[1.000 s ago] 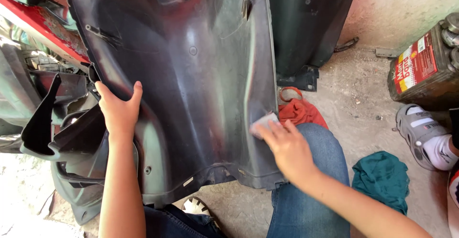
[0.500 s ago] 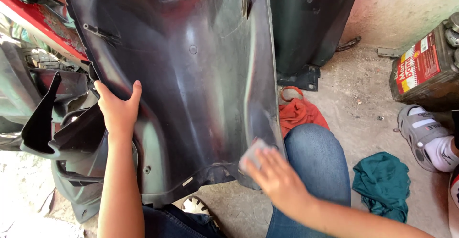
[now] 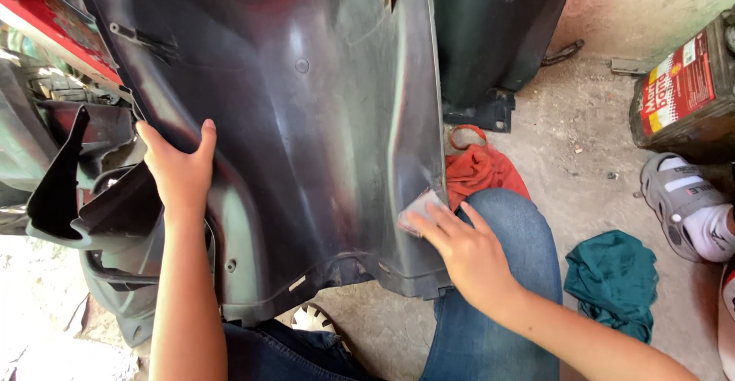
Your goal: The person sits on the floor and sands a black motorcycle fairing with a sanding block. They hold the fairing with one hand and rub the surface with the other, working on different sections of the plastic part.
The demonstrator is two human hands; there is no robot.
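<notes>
Glossy black panel (image 3: 306,136), orange rag (image 3: 482,170), teal cloth (image 3: 612,281), blue jeans (image 3: 505,228), red trim (image 3: 46,29)

Bare concrete floor (image 3: 582,189) lies open right of the dark plastic scooter panel (image 3: 306,136); orange rag (image 3: 482,170), teal rag (image 3: 612,281) and battery (image 3: 685,90) crowd it.

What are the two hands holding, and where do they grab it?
The left hand grips the big dark plastic panel at its left edge. The right hand presses a small grey pad against the panel's lower right edge.
</notes>
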